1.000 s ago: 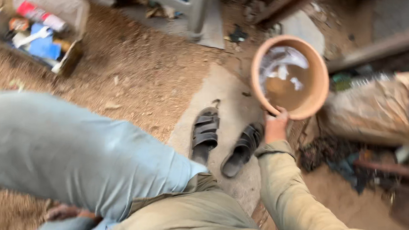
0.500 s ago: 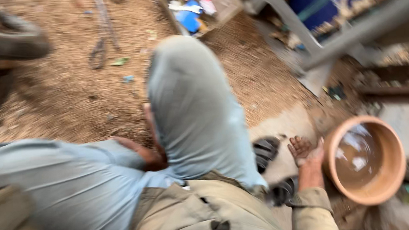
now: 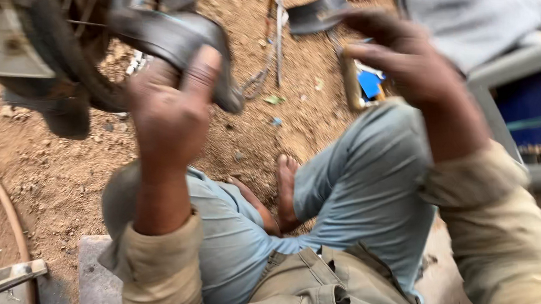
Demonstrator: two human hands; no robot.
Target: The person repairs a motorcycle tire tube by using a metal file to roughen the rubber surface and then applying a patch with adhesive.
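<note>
An outdoor roadside repair spot: bare dirt ground [image 3: 53,178], a wheel's tyre [image 3: 59,71], loose metal tools [image 3: 276,39] and a small box of bits [image 3: 363,84] lying around.

The left hand [image 3: 171,111] is raised with its fingers curled around a strip of black rubber tube [image 3: 176,42] that hangs from a dark wheel [image 3: 59,71] at the upper left. The right hand [image 3: 402,53] is lifted near a second black rubber piece [image 3: 315,16], fingers bent; contact cannot be told through the blur. Below, the person sits cross-legged in light blue trousers [image 3: 360,190], one bare foot [image 3: 285,188] resting on the brown dirt ground [image 3: 47,178]. Thin metal tools [image 3: 276,39] lie in the dirt.
</note>
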